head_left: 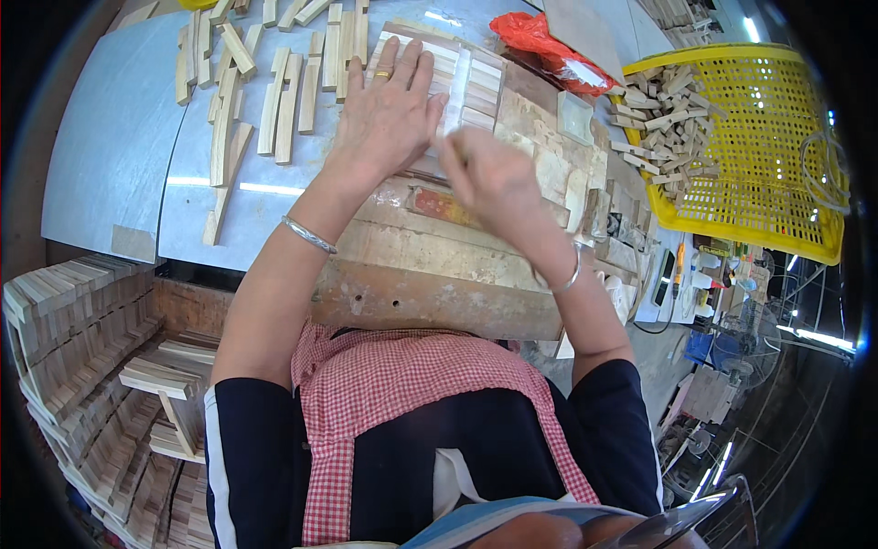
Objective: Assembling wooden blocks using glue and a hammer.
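A row of pale wooden strips (pixel 483 87) lies side by side on the worn wooden work board (pixel 430 256) in front of me. My left hand (pixel 389 114) rests on the strips, palm down, its fingers stretched out. A narrow white band (pixel 456 82) runs across the strips, just right of those fingers. At the near end of the band is my right hand (pixel 489 174), closed like a fist and smeared by motion. Whatever it may hold is hidden. A reddish, worn bar (pixel 444 206) lies on the board below the hands.
Loose notched wood pieces (pixel 283 105) are spread on the grey table (pixel 110 137) at left. A red plastic bag (pixel 549 50) lies beyond the board. To the right, a yellow basket (pixel 768 137) holds small wood blocks (pixel 672 119). Stacked wood (pixel 82 320) stands at lower left.
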The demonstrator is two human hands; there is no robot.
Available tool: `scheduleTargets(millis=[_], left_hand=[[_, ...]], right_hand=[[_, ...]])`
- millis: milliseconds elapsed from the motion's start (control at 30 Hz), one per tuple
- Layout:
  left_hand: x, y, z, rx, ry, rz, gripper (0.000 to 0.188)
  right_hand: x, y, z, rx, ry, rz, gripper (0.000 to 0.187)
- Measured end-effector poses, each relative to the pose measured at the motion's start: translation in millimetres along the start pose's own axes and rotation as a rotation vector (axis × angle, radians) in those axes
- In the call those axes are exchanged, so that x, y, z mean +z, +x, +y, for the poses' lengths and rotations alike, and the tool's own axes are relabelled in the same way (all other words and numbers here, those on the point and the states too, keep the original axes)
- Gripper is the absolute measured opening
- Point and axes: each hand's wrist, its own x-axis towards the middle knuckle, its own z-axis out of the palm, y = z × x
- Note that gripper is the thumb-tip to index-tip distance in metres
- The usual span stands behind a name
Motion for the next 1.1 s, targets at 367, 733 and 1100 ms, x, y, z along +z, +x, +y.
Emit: scheduleTargets(millis=[367,733,1100], left_hand=[[-6,-2,0,0.001,-0.036,-0.001,0.051],[-8,0,0,0.015,-0.042,0.017,0.049],[-5,2,3,0.047,-0.052,0.007,0.049]], right_hand=[[0,60,52,0.460,0.121,-0.141,0.039],[9,66,70,0.153,0.026,0.106,0.020],[-97,-46,101,0.961,0.932,0.534,0.029]])
